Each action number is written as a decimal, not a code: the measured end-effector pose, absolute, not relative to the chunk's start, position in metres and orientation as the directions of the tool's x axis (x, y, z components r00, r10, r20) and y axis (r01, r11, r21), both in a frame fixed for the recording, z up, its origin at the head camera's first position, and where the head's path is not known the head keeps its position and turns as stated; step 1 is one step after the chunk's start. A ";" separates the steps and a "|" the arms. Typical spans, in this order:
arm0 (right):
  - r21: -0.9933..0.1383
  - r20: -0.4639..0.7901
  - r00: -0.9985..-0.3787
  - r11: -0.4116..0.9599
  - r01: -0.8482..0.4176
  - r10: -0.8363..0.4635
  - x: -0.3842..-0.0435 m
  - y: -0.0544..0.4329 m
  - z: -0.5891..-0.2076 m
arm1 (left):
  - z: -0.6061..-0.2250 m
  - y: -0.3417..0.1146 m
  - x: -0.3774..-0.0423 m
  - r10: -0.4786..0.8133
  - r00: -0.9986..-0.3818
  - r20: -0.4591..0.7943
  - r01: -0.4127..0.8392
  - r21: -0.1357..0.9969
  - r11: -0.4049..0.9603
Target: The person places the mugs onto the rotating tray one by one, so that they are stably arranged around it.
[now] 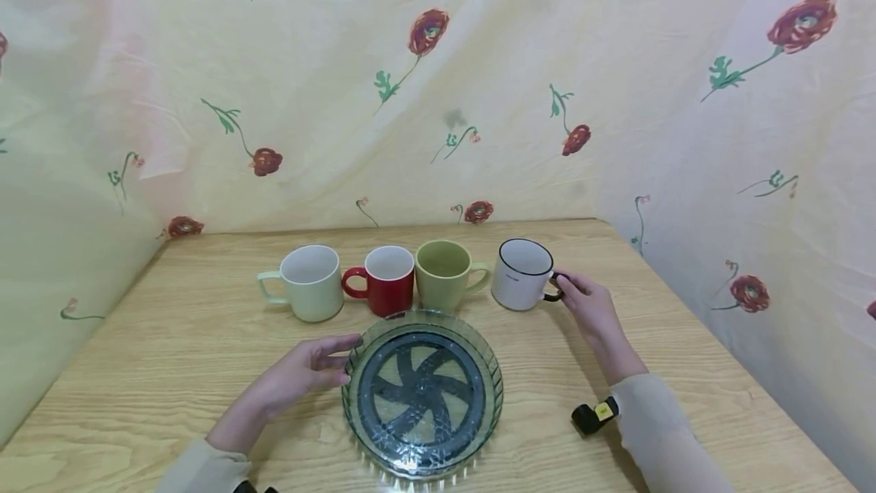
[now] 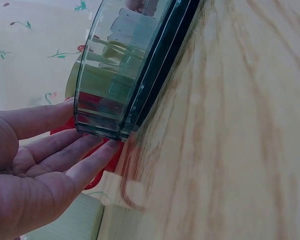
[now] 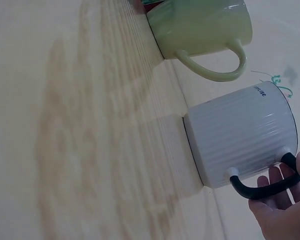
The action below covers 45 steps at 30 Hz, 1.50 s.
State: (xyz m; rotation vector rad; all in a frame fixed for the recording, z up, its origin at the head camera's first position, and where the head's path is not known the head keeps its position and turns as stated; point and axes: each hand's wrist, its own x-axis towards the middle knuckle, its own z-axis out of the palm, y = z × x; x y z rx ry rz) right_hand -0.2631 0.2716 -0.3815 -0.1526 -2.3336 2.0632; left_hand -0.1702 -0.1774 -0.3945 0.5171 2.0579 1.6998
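A round, clear glass dish with a dark swirl pattern rests on the wooden table. My left hand is at its left side, extended fingertips against the outside of its ribbed wall; in the left wrist view the fingers meet the wall and the base edge. To the right, my right hand pinches the black handle of a white mug with a dark rim. That mug stands upright, its handle between thumb and fingers in the right wrist view, with the fingers partly hidden behind the handle.
Behind the dish, in a row, stand a pale mint mug, a red mug and an olive green mug, close together. Flowered cloth hangs around the table's back and sides. A black strap device is at my right wrist.
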 end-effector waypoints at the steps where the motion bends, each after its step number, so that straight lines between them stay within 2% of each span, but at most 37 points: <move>1: -0.991 -0.048 -0.995 0.124 0.059 0.093 -0.263 0.272 -0.382 | -0.394 -0.177 -0.170 0.531 -0.843 -0.083 0.020 0.982 0.185; 12: -0.986 0.022 -0.993 0.168 -0.002 0.114 -0.264 0.273 -0.385 | -0.393 -0.177 -0.170 0.526 -0.846 -0.090 0.021 0.979 0.201; 19: -0.953 0.024 -0.994 0.303 0.010 0.109 -0.263 0.275 -0.383 | -0.393 -0.177 -0.169 0.533 -0.842 -0.088 0.030 0.977 0.209; 25: -0.935 0.048 -0.991 0.355 -0.001 0.122 -0.262 0.275 -0.383 | -0.393 -0.177 -0.170 0.531 -0.842 -0.096 0.025 0.976 0.216; 38: -0.948 0.036 -0.982 0.317 0.024 0.183 -0.255 0.272 -0.373 | -0.391 -0.178 -0.168 0.533 -0.839 -0.108 0.007 0.978 0.209; 45: -0.947 0.052 -0.987 0.320 0.000 0.155 -0.250 0.270 -0.364 | -0.393 -0.178 -0.170 0.527 -0.843 -0.111 0.005 0.977 0.214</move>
